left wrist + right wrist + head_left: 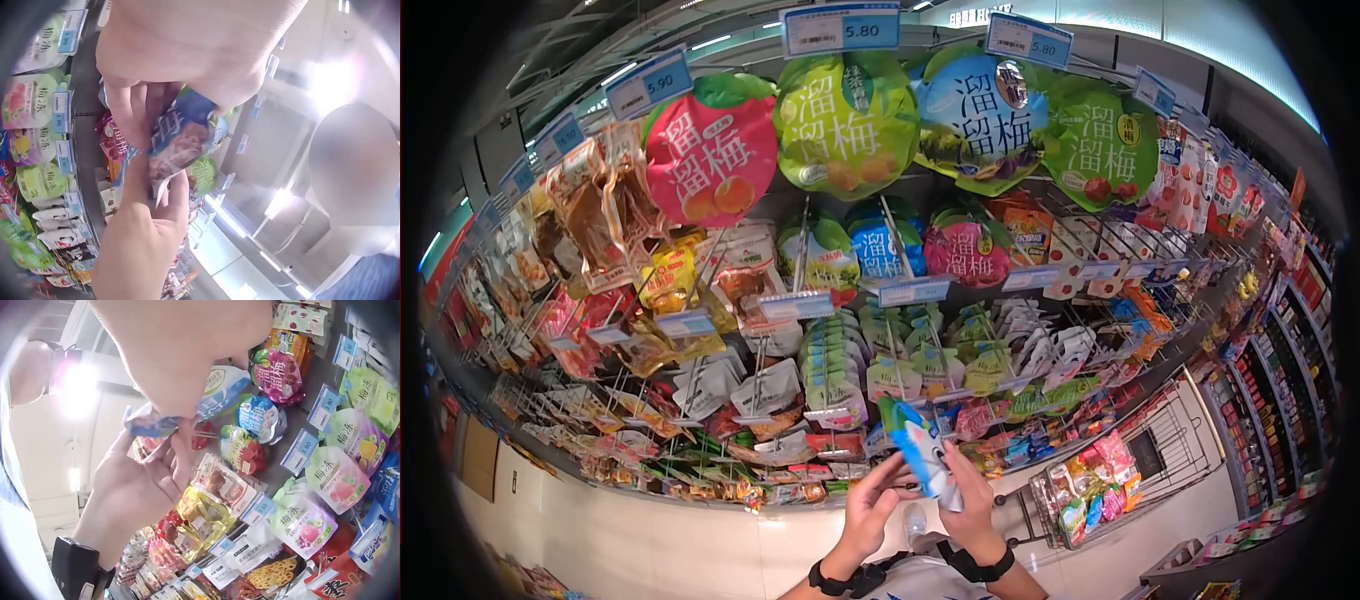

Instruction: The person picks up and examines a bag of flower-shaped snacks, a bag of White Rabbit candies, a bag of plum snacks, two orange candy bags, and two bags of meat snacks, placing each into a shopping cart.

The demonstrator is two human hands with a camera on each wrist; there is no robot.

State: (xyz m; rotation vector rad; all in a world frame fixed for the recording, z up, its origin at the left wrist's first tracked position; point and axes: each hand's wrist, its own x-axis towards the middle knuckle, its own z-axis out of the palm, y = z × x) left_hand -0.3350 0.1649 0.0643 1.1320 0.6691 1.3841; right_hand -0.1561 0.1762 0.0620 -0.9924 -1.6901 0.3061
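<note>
Supermarket aisle, pale floor (600, 530) under racks of hanging snack pouches (848, 130). At left, left hand (870, 505) raised, palm turned inward, black wrist strap (832, 580) below; fingers bent loosely, fingertips and thumb pinching near edge of blue-and-white snack packet (925, 455). Packet tilted, between both hands, before lower racks. Right hand (970, 505) raised at its other side, fingers angled up, gripping it. Farther right, wire shopping cart (1178, 410) holding colorful packets (1105, 480).
</note>
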